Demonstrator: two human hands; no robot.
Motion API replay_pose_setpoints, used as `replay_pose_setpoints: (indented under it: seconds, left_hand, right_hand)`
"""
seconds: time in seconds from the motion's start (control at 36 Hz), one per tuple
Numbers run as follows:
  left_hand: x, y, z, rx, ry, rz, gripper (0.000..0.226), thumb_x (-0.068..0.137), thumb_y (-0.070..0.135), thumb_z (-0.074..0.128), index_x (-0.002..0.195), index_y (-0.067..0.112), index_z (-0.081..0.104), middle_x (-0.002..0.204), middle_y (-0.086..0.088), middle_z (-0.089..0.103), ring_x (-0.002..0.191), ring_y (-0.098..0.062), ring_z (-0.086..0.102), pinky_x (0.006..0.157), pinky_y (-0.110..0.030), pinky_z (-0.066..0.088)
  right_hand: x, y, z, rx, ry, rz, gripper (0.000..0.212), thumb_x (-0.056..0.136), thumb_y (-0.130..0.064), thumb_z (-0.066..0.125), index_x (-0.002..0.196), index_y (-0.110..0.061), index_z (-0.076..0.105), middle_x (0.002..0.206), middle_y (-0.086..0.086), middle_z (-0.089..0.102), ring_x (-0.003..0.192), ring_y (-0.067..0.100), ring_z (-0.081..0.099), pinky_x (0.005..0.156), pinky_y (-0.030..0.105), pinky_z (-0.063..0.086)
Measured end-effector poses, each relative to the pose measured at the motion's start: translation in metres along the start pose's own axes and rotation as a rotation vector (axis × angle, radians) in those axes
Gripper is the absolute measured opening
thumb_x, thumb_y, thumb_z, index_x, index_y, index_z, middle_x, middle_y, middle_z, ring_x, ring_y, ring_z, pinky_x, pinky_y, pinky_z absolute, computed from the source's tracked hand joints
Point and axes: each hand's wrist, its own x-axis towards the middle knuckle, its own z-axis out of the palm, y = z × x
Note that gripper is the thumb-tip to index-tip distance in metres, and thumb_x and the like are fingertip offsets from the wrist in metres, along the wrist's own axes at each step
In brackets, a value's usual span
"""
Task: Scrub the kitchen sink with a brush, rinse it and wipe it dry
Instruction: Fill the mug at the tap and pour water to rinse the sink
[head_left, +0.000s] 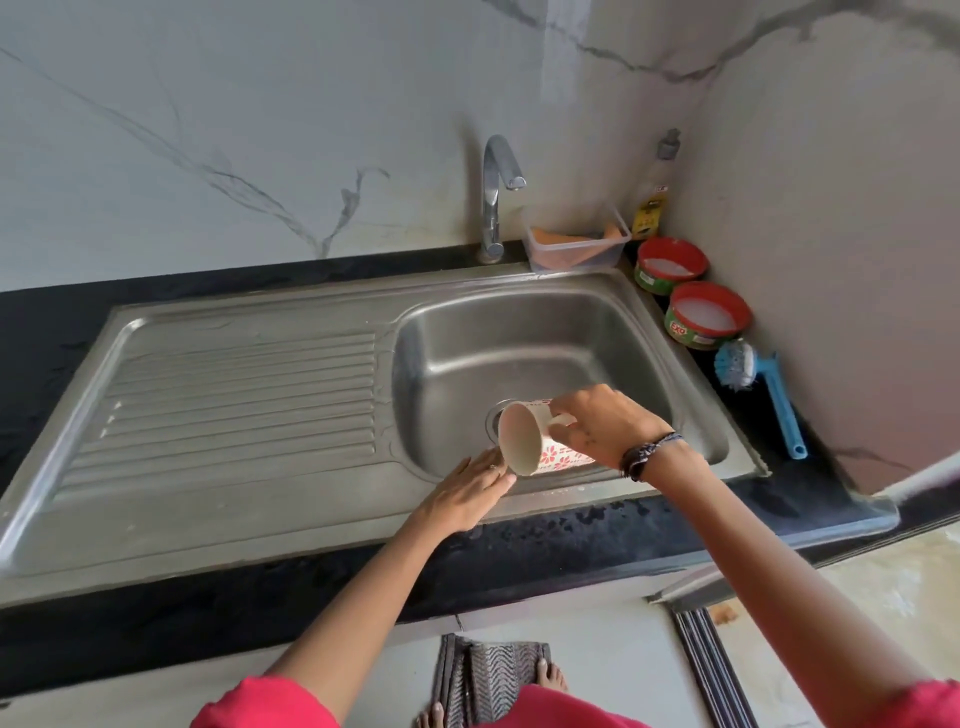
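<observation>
Drainboard (239, 395) on the left of the steel sink (524, 332), ribbed, with a few pale flecks; nothing standing on it. Left hand (462, 493) lies flat on the sink's front rim, fingers straight and holding nothing, its fingertips right at the mouth of the mug. Mug (530, 439), white with a red flower print, is tipped on its side over the near edge of the basin, mouth toward the drainboard, partly hiding the drain. Right hand (597, 426) pinches the mug at the handle side, fingers curled round it; a dark band sits on that wrist. Tap (496, 192) stands behind the basin with no water visible from the spout. Right of it are a clear tub holding an orange cloth (576, 244), a soap bottle (657, 187) in the corner and two open red-rimmed cleanser tubs (706, 314). Scrub brush (763, 395), blue, lies untouched on the dark counter by the right wall, well apart from both hands. Judgement: scrubbing has not begun; the mug looks to be getting emptied or cleared out first. Best done by tipping it fully over the drain, setting it on the drainboard or counter outside the basin, then reaching right for the brush and cleanser.
</observation>
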Motion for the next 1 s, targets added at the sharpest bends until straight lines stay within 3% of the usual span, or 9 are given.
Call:
replay_pose_setpoints:
  seconds: [0.08, 0.17, 0.33, 0.56, 0.67, 0.92, 1.0]
  left_hand:
    - [-0.007, -0.009, -0.012, -0.095, -0.059, -0.094, 0.053, 0.103, 0.036, 0.013, 0.15, 0.017, -0.004, 0.156, 0.003, -0.012, 0.143, -0.006, -0.01, 0.113, -0.024, -0.007]
    - [-0.023, -0.027, -0.023, -0.136, -0.115, -0.113, 0.054, 0.103, 0.038, 0.016, 0.15, 0.02, -0.004, 0.156, 0.007, -0.012, 0.141, -0.001, -0.013, 0.11, -0.019, -0.011]
    - [-0.054, -0.051, -0.024, -0.081, -0.199, -0.145, 0.054, 0.103, 0.032, 0.021, 0.149, 0.021, -0.005, 0.156, 0.007, -0.013, 0.139, 0.002, -0.015, 0.113, -0.021, -0.011]
    - [-0.052, -0.03, -0.007, -0.027, -0.159, -0.178, 0.055, 0.102, 0.036, 0.021, 0.148, 0.025, -0.008, 0.153, 0.01, -0.018, 0.135, 0.003, -0.021, 0.113, -0.028, -0.016]
    - [-0.037, -0.011, -0.001, 0.035, -0.167, -0.15, 0.056, 0.102, 0.037, 0.02, 0.148, 0.024, -0.01, 0.155, 0.006, -0.017, 0.138, 0.001, -0.019, 0.115, -0.027, -0.014]
    - [0.014, 0.045, -0.002, -0.026, -0.18, -0.084, 0.053, 0.103, 0.037, 0.018, 0.15, 0.023, -0.003, 0.157, 0.007, -0.008, 0.143, -0.003, -0.007, 0.118, -0.028, -0.005]
    - [0.025, 0.057, -0.002, 0.001, -0.16, -0.04, 0.048, 0.104, 0.029, 0.021, 0.15, 0.018, 0.015, 0.157, 0.005, 0.002, 0.145, -0.009, 0.002, 0.119, -0.036, 0.004]
  right_hand:
    - [0.002, 0.011, -0.004, 0.005, -0.009, -0.019, 0.032, 0.091, -0.024, 0.049, 0.12, -0.019, 0.061, 0.107, 0.012, 0.066, 0.093, 0.031, 0.063, 0.071, 0.031, 0.046]
    - [0.007, 0.011, -0.008, -0.047, -0.046, -0.072, 0.037, 0.091, -0.027, 0.049, 0.126, -0.022, 0.057, 0.116, 0.009, 0.063, 0.102, 0.028, 0.061, 0.078, 0.032, 0.046]
    - [0.013, -0.004, -0.009, -0.161, -0.109, -0.237, 0.037, 0.092, -0.026, 0.048, 0.129, -0.022, 0.055, 0.125, 0.006, 0.059, 0.11, 0.027, 0.059, 0.079, 0.029, 0.044]
    - [0.017, -0.008, -0.008, -0.24, -0.179, -0.367, 0.038, 0.091, -0.025, 0.05, 0.128, -0.021, 0.055, 0.127, 0.008, 0.056, 0.111, 0.03, 0.057, 0.084, 0.032, 0.045]
    - [0.013, 0.004, -0.009, -0.269, -0.178, -0.355, 0.038, 0.091, -0.024, 0.049, 0.129, -0.02, 0.055, 0.125, 0.009, 0.058, 0.11, 0.029, 0.058, 0.075, 0.028, 0.039]
    - [0.005, 0.034, -0.025, -0.294, -0.159, -0.269, 0.038, 0.091, -0.024, 0.048, 0.129, -0.021, 0.055, 0.124, 0.006, 0.059, 0.109, 0.026, 0.059, 0.081, 0.03, 0.044]
    - [0.003, 0.039, -0.031, -0.317, -0.139, -0.265, 0.038, 0.091, -0.023, 0.048, 0.128, -0.02, 0.055, 0.123, 0.007, 0.059, 0.108, 0.027, 0.06, 0.081, 0.031, 0.044]
